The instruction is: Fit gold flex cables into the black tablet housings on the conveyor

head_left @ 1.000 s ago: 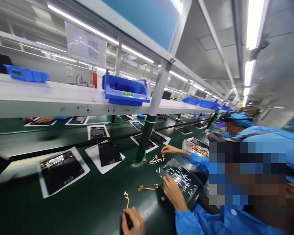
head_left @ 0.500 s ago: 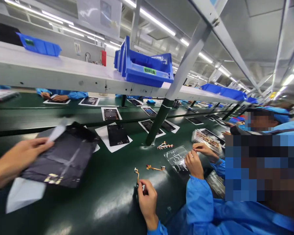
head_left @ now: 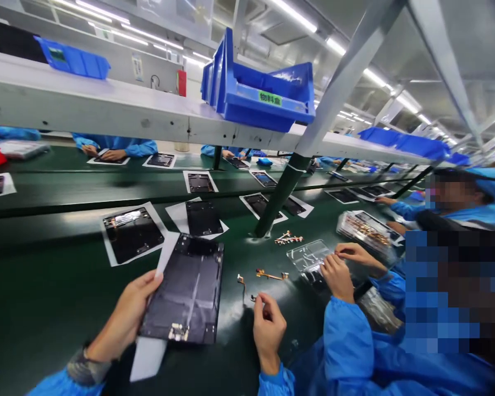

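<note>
A black panel with 1 white sheet behind it is tilted above the near part of the green surface, left of centre, with the left hand clamped on its left edge. To its right, the right hand has thumb and finger pinched on the dark end of 1 thin flex cable; the 2 hands are apart. Just beyond that cable lies 1 orange flex cable, and farther off a small pile of cables, too tangled to count. At right, 2 co-worker's hands meet over 1 clear tray of white strips. Beyond the held panel, 2 more black panels lie on white paper, the left one and the right one. On the shelf above, a blue bin carries 1 green label reading "物料盒"; another green label, on the left bin, is unreadable.
</note>
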Motion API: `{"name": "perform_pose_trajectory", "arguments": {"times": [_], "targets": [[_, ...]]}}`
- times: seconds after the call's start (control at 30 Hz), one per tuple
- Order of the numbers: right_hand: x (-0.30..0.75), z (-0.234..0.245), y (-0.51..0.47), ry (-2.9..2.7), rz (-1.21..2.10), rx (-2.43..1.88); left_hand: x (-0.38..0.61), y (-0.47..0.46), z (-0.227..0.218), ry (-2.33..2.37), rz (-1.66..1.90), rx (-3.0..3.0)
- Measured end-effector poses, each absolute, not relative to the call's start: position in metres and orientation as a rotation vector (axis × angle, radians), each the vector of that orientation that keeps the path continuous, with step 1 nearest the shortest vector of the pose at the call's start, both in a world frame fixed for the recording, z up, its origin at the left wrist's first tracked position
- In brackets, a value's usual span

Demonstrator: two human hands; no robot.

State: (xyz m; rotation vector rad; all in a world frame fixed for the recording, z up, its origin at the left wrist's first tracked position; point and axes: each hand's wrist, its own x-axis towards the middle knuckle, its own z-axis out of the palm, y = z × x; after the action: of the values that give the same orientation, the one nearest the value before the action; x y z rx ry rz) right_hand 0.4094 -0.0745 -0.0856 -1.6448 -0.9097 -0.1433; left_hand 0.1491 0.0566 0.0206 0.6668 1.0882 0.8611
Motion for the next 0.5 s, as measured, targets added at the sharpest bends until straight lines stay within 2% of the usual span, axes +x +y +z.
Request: {"name": "perform_pose_trajectory", "arguments": {"times": [0.1,0.2,0.33,0.5], "targets": [[0.411,-0.08,-0.081,-0.918,-0.052,-1.7,0.132,0.025,-0.015,1.093,0.872,0.671],[0.412,-0.08,-0.083,-0.906,-0.01,-1.736,0.122,0.006,-0.023,1.091,0.922,0.733],[0.411,-0.086,-0.079,-0.816,-0.044,-1.742,0.137,0.018,0.006,1.012,0.98,0.758],[0.411,-0.082,-0.081,-0.739,-0.091,-1.723,0.191,0.047,0.06,0.648,1.014,0.705]]}}
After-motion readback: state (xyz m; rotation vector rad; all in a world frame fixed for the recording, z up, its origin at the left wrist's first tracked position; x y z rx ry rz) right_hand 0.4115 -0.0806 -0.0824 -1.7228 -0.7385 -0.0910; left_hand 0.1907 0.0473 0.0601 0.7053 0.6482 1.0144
